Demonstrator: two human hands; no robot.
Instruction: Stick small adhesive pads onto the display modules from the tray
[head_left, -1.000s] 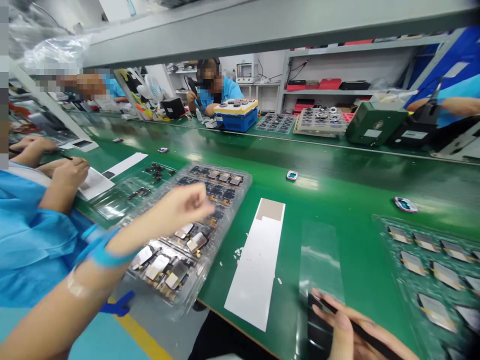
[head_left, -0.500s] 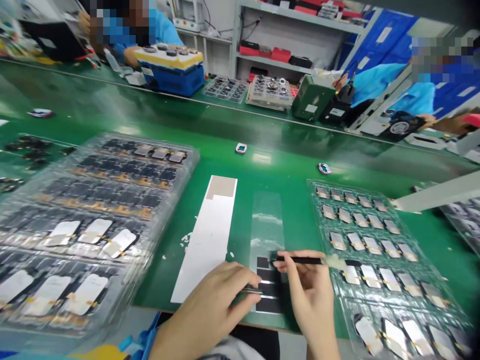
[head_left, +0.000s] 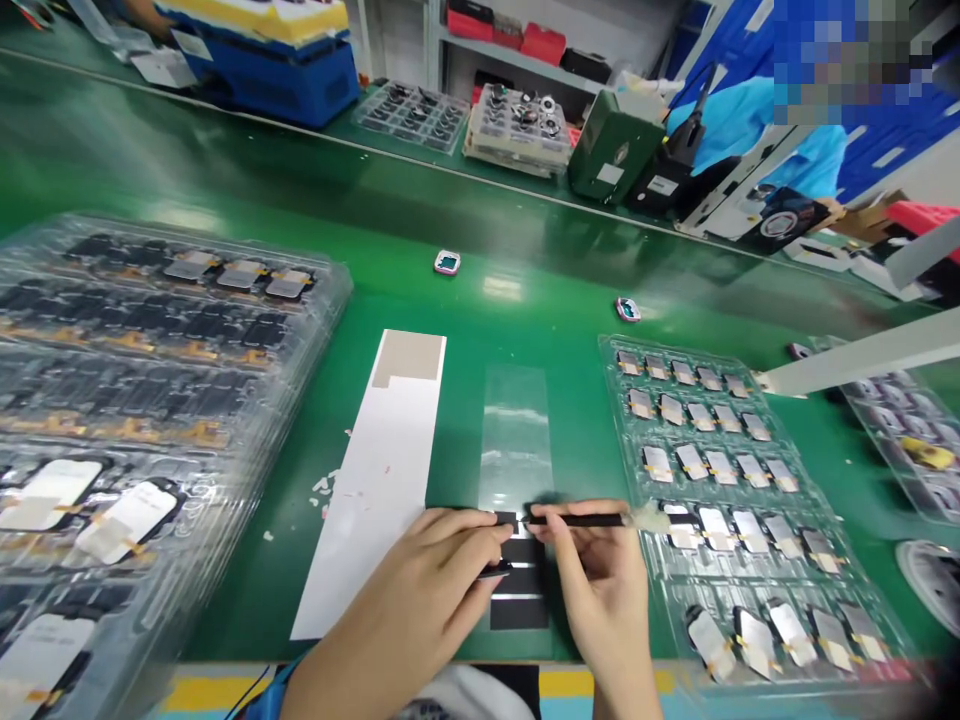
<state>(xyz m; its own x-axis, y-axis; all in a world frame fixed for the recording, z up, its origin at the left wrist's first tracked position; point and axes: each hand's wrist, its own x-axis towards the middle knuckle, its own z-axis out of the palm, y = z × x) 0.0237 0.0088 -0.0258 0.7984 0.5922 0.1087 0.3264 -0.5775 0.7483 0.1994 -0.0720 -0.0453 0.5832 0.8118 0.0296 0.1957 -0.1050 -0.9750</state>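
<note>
Both my hands are low at the front of the green bench, over a transparent film strip [head_left: 516,440] carrying black rectangular pads [head_left: 517,585]. My left hand [head_left: 405,610] is shut on small metal tweezers [head_left: 495,570], their tips at the pads. My right hand [head_left: 600,585] pinches a slim black tool [head_left: 577,520] with white wrapping at its rear end. Its tip meets the topmost pad, close to my left fingers. A long white sheet [head_left: 375,480] with a beige patch lies just left of the film. My fingers hide part of the pads.
Plastic trays of phone-sized modules lie left [head_left: 322,300] and right [head_left: 750,390] of the film. A further tray [head_left: 892,430] sits at far right. Small parts [head_left: 447,262] dot the bench. A co-worker's sleeve [head_left: 750,120], a green instrument [head_left: 615,145] and a blue box [head_left: 262,70] stand beyond.
My left hand has come down from above the left tray to the black pads, now closer to my right hand. The view has swung right and tilted downward.
</note>
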